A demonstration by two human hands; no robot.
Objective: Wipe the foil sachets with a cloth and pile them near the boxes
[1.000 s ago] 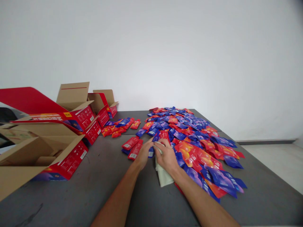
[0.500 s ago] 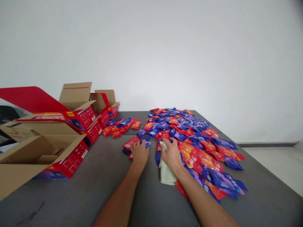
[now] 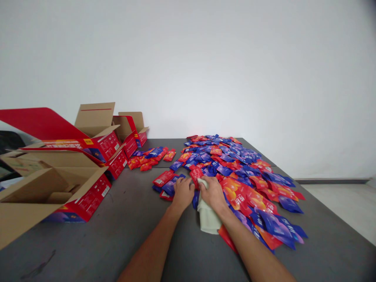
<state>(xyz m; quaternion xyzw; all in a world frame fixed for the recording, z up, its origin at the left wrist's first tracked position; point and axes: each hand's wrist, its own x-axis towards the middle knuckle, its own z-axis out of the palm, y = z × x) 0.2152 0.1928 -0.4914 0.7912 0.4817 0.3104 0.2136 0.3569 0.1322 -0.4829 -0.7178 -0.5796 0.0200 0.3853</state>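
Observation:
My right hand [image 3: 212, 192] is closed on a pale green cloth [image 3: 209, 219], which hangs down onto the table at the left edge of a large heap of red and blue packets [image 3: 235, 160]. Just left of it is my left hand [image 3: 183, 192], its fingers bent beside a red packet [image 3: 196, 175] that stands between the two hands; whether they grip it is hard to make out. Left of my left hand lies a small pile of red and blue packets [image 3: 163, 179], a blue one on top.
Open red cardboard boxes [image 3: 91, 197] line the left side of the dark table [image 3: 117, 243]. Another small group of packets [image 3: 148, 157] lies farther back, beside the boxes. A white wall [image 3: 188, 70] rises behind the table.
My left hand has moved right, away from the small pile, where the blue packet now lies. The red packet near my right hand has shifted left, and the cloth has moved slightly.

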